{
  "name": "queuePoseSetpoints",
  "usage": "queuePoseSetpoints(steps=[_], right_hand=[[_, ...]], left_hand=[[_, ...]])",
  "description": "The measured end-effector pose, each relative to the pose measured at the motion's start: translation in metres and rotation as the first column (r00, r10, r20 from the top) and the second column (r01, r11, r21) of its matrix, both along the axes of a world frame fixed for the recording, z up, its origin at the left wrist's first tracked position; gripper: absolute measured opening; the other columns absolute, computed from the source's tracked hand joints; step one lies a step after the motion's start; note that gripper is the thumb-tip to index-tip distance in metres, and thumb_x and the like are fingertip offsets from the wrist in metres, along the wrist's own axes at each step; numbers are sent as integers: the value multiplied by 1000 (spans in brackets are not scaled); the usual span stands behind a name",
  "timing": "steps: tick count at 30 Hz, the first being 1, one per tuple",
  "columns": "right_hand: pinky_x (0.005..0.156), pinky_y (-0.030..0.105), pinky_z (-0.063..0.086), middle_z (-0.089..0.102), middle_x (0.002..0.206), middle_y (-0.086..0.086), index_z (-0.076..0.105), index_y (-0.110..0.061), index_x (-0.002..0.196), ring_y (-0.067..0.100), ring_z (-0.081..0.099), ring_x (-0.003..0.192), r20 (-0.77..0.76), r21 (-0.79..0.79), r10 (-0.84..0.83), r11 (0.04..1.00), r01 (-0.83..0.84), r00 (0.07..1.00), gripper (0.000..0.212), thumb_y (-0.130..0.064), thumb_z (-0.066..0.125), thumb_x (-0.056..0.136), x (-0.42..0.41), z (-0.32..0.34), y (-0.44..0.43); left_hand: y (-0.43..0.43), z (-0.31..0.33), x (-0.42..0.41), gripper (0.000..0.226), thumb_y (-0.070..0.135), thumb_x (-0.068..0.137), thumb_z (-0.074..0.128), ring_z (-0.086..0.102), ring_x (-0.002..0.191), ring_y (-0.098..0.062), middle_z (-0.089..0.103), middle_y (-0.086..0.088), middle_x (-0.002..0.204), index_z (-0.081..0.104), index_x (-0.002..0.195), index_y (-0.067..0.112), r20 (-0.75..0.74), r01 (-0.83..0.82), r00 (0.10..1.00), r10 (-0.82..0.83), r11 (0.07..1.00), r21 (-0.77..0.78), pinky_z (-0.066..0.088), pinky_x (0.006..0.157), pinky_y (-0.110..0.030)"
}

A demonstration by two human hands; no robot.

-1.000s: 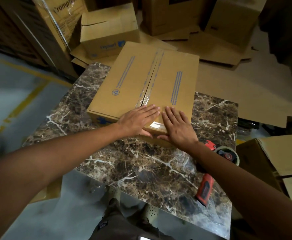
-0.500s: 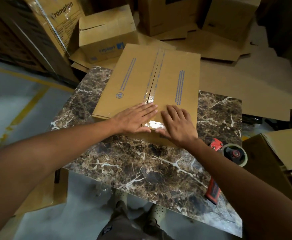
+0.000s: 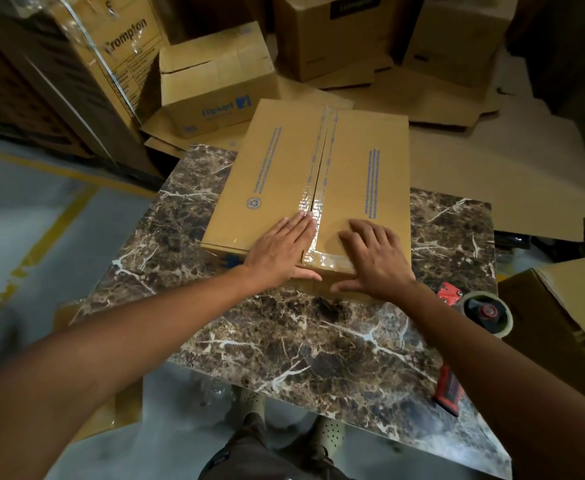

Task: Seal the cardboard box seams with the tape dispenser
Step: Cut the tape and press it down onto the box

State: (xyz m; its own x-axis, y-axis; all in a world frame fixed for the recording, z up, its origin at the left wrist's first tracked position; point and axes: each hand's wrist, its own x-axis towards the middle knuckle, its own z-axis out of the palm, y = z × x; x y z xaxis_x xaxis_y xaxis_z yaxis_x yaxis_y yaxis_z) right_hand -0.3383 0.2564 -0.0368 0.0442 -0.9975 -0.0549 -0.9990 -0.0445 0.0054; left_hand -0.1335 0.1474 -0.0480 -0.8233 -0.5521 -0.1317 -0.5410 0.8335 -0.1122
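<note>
Cardboard box (image 3: 284, 168) lies flat on the far half of the marble tabletop (image 3: 319, 341), its far end overhanging the tabletop's far edge. Clear tape (image 3: 322, 150) runs the length of the centre seam and folds over the near edge, where a glossy strip shows between the hands. Change over the last second: the two hands, which lay close together either side of the seam at the near edge, have spread apart. Left hand (image 3: 277, 251) is flat, fingers together, fingertips touching the tape beside the seam, thumb hooked over the box's near edge. Right hand (image 3: 376, 258) has slid toward the box's near right corner, fingers now splayed and slightly arched, thumb low on the near side wall. Neither hand holds anything; both are open and pressing. Judgement: the strip is being smoothed outward and over the edge, so the centre seam on this face looks close to finished; whether other seams are taped cannot be told from here. Tape dispenser (image 3: 485, 313), red-handled with its roll, lies untouched at the tabletop's right edge, partly hidden by the right forearm. Further Flipkart cartons (image 3: 215, 81) and flattened cardboard lie on the floor beyond the table.
</note>
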Motion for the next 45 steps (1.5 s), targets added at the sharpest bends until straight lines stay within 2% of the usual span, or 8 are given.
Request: queuePoseSetpoints(steps=[8, 18, 24, 30, 34, 41, 43, 45], right_hand=[[112, 49, 36, 37, 153, 15, 44, -17, 138, 30, 38, 139, 293, -90, -60, 992, 90, 954, 81, -76, 17, 89, 57, 10, -25], [114, 50, 32, 38, 153, 18, 38, -13, 142, 33, 35, 142, 36, -33, -53, 998, 54, 998, 84, -74, 11, 91, 79, -9, -37], [113, 51, 32, 35, 154, 18, 37, -11, 143, 33, 32, 143, -24, 6, -41, 999, 41, 999, 90, -80, 30, 85, 77, -14, -38], [111, 50, 32, 40, 149, 15, 47, -16, 131, 32, 38, 138, 100, -70, -107, 991, 114, 989, 90, -86, 20, 82, 90, 0, -42], [110, 50, 36, 41, 150, 15, 53, -18, 127, 30, 41, 135, 231, -152, -141, 972, 179, 963, 72, -74, 27, 90, 125, 8, -63], [115, 49, 26, 37, 153, 15, 47, -15, 133, 31, 31, 143, 63, -142, -107, 983, 115, 992, 65, -63, 21, 99, 161, -15, -80], [115, 50, 26, 35, 154, 15, 46, -15, 134, 31, 29, 144, 27, -129, -120, 984, 122, 992, 66, -64, 19, 99, 162, -14, -81], [115, 50, 26, 35, 155, 15, 46, -14, 136, 31, 29, 145, 10, -113, -132, 985, 133, 991, 67, -64, 21, 99, 163, -13, -83]], left_hand=[[-44, 11, 42, 82, 66, 96, 14, -9, 149, -18, -10, -7, 162, -9, 153, 12, 0, 261, 965, -262, 964, 49, 6, 123, -39], [-53, -5, 57, 89, 69, 90, 7, 4, 150, -27, 3, -14, 161, 1, 152, 5, 23, 280, 960, -280, 955, -93, 14, 122, -42], [-49, -9, 60, 94, 72, 87, 18, 1, 150, -25, 0, -11, 161, 0, 153, 8, -24, 253, 967, -255, 965, -63, 13, 122, -42], [-70, -7, 89, 75, 66, 92, 4, -7, 149, -17, -10, -1, 160, -4, 153, 22, -56, 283, 958, -281, 958, 40, 3, 122, -40], [-90, -19, 115, 64, 55, 99, 15, 12, 149, -18, 16, -4, 160, 18, 152, 20, -276, 254, 931, -237, 967, 25, 12, 121, -45], [-78, -50, 111, 49, 36, 101, 37, 49, 132, -26, 58, -16, 134, 65, 120, 1, -805, -95, 582, 112, 993, 70, 42, 108, -41], [-71, -54, 106, 46, 33, 99, 38, 54, 127, -25, 59, -16, 133, 68, 115, 1, -872, -249, 395, 289, 947, 202, 46, 102, -32], [-63, -52, 96, 49, 38, 97, 37, 60, 118, -19, 61, -13, 131, 70, 111, 4, -846, -346, 98, 524, 815, 465, 51, 93, -29]])
